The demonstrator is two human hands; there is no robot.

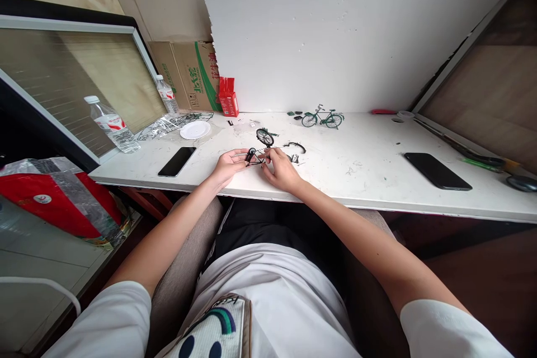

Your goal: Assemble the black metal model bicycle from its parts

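Observation:
Near the table's front edge, my left hand is closed on one end of a small dark model bicycle frame. My right hand pinches at the other end of this frame, its fingertips partly hiding it. Whether a smaller part sits in those fingertips I cannot make out. Just beyond my hands lies a small spoked wheel. To the right of my right hand are a curved dark part and some small green pieces. Farther back stands an assembled green model bicycle.
A black phone lies left of my hands, another phone far right. Two water bottles, a white plate and a red box stand at the back left. Small dark pieces lie beside the green bicycle.

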